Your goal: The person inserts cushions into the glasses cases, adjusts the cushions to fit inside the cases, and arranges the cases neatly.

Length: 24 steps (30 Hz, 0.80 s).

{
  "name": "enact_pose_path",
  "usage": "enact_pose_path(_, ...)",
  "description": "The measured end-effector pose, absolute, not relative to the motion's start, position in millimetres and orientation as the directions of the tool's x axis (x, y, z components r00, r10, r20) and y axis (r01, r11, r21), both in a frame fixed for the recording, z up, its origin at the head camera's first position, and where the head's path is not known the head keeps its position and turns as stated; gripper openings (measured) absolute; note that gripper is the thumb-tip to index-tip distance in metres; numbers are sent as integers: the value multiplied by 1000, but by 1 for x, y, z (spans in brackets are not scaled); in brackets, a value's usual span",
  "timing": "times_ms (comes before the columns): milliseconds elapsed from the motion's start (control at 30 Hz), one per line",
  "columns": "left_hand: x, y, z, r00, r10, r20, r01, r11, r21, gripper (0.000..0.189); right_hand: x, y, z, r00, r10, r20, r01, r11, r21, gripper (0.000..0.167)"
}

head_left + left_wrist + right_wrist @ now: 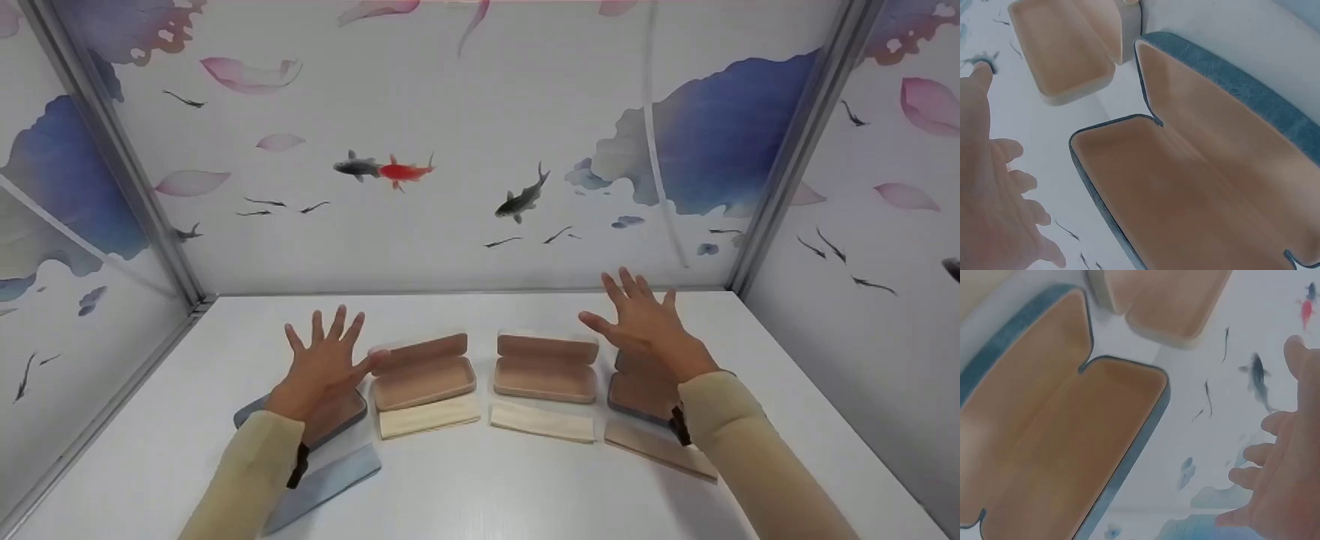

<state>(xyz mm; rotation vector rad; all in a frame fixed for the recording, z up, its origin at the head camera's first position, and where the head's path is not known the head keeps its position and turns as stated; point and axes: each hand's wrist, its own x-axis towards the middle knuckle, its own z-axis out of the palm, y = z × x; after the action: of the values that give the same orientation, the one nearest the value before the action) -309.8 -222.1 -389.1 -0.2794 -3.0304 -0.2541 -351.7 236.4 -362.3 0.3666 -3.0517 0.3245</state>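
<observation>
My left hand (322, 369), fingers spread, hovers over a blue glasses case (349, 414) at the left. The right hand (646, 321) is likewise spread, above another blue glasses case (637, 394) at the right. Between them stand two cream glasses cases, one left of centre (424, 381) and one right of centre (545, 377). All the cases lie with lids raised, showing tan linings. In the left wrist view the blue case (1151, 185) has nothing inside its visible part; so does the blue case (1089, 433) in the right wrist view. Neither hand holds anything.
Folded cloths lie in front of the cases: light blue (326, 487), cream (429, 418), another cream (541, 422) and tan (660, 448). The white table (480, 487) is bounded by printed panels, with a back panel (450, 247) behind the cases.
</observation>
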Motion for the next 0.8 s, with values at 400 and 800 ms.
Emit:
enact_pose_path(400, -287, -226, -387, -977, 147, 154, 186, 943, 276, 85, -334, 209, -367, -926, -297, 233, -357, 890, -282, 86)
enact_pose_path(800, -252, -225, -381, -968, 92, 233, 183, 895, 407, 76, -321, 170, -374, -878, -305, 369, -456, 766, -453, 75)
